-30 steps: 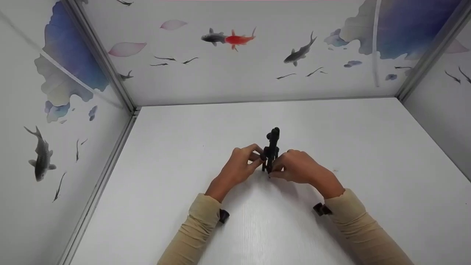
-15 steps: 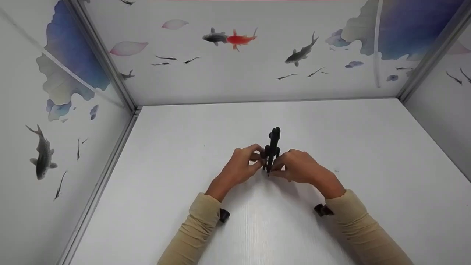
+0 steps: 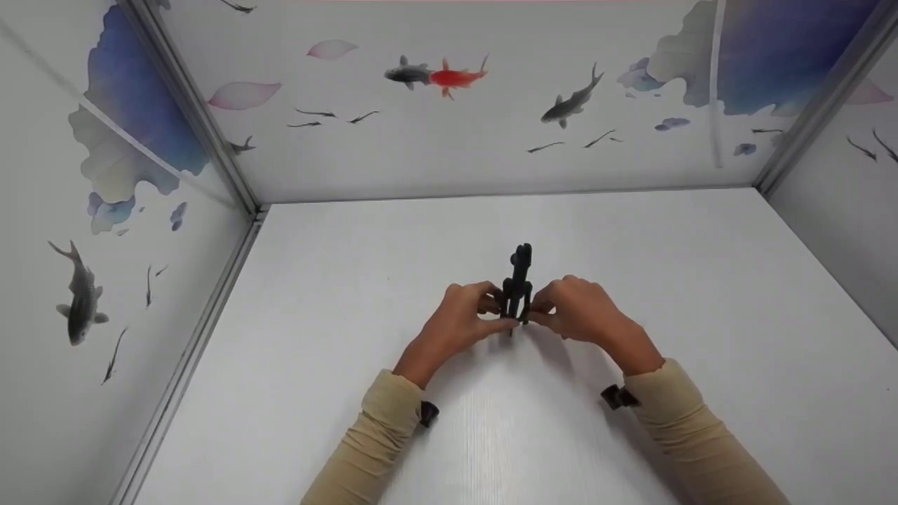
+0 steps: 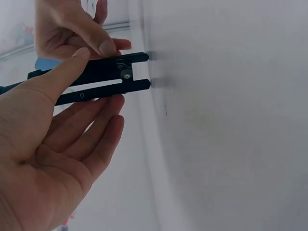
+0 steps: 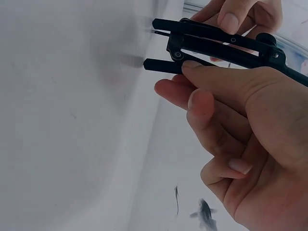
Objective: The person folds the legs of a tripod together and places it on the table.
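Note:
A small black tripod [image 3: 520,268] stands upright on the table between both hands, its narrow legs pointing down. My left hand [image 3: 459,314] holds it from the left, thumb across the near side and fingers behind a leg. In the left wrist view the tripod [image 4: 103,72] shows two parallel legs with a hinged brace and a screw between them. From the right, my right hand [image 3: 586,312] pinches the right leg low down. The right wrist view has that leg [image 5: 161,65] between thumb and forefinger, its tip bare close to the table.
White tabletop [image 3: 351,252] surrounds the hands. Panels printed with fish and petals enclose it at the back, left and right, with a metal frame post [image 3: 189,105] at the left corner. Dark wrist cameras [image 3: 429,413] sit below the sleeve cuffs.
My right hand has shifted slightly right and up, from the tripod's base to its right leg, which now stands apart from the middle. My left thumb has stretched across the lower legs.

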Demonstrator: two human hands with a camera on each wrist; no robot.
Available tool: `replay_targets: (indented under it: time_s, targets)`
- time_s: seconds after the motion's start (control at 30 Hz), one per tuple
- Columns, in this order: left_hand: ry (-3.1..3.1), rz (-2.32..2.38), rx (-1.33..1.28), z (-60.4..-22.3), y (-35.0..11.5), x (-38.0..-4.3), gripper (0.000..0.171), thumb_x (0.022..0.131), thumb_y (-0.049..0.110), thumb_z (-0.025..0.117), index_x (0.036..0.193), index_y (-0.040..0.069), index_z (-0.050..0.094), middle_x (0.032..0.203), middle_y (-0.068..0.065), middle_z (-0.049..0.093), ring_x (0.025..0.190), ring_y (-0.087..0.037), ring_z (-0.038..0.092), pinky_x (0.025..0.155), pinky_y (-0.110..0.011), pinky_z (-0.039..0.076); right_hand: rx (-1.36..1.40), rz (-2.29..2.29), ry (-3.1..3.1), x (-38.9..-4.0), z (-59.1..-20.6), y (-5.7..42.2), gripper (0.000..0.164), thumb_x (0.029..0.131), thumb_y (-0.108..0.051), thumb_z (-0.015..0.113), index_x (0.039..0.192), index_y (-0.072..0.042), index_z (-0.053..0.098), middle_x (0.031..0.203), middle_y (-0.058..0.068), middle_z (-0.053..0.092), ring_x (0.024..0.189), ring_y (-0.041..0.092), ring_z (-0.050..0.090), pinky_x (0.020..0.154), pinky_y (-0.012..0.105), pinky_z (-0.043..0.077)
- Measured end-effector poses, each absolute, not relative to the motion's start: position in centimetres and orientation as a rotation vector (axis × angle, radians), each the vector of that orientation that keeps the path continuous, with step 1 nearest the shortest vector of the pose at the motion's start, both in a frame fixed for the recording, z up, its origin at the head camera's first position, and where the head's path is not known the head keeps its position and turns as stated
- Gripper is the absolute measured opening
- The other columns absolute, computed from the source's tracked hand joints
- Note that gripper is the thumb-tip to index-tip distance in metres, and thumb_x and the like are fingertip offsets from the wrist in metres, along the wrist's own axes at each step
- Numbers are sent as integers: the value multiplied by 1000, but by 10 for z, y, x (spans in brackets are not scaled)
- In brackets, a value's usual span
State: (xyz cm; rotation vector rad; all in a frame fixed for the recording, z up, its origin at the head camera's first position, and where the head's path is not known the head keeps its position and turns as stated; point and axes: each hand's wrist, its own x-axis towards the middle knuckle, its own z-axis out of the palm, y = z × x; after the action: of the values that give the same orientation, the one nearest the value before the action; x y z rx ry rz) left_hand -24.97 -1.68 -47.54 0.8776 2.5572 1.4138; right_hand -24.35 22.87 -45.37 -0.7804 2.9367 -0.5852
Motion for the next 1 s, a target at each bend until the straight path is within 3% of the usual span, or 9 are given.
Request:
replay_targets:
  time_s: [0.17, 0.4, 0.53, 0.73, 1.0]
  targets:
    - [2605, 1400, 891, -476, -15, -248, 33, 93, 19, 88, 116, 1, 74, 107, -10, 85, 105, -18, 82, 100, -44, 60, -772, -671, 2898, -244, -456, 226, 11, 100, -19, 80, 103, -12, 87, 79, -1, 83, 44, 0, 58, 58, 30, 51]
    - [2663, 1330, 908, -475, -16, -247, 34, 94, 23, 88, 118, 2, 75, 106, -7, 85, 111, -15, 79, 102, -41, 54, -788, -738, 2866, -245, -458, 226, 11, 101, -18, 78, 104, -13, 87, 67, -1, 78, 42, 1, 59, 55, 30, 51]
    - [2705, 1277, 914, -475, -16, -248, 34, 95, 26, 87, 118, 5, 76, 106, -4, 85, 114, -20, 74, 103, -40, 47, -764, -788, 2834, -245, -460, 226, 12, 102, -17, 76, 105, -14, 87, 63, -1, 75, 42, 6, 62, 53, 31, 51]
    - [2702, 1258, 900, -475, -17, -248, 33, 95, 27, 87, 117, 6, 76, 107, -4, 85, 116, -24, 72, 106, -43, 49, -741, -836, 2802, -247, -464, 227, 13, 103, -16, 75, 106, -15, 87, 65, -1, 76, 45, 15, 67, 57, 30, 53]
    - [2709, 1244, 910, -475, -18, -249, 32, 94, 30, 87, 116, 10, 76, 107, -1, 84, 110, -24, 72, 100, -39, 48, -736, -911, 2760, -248, -467, 229, 12, 102, -14, 74, 105, -14, 86, 76, 1, 82, 47, 14, 69, 57, 29, 53]
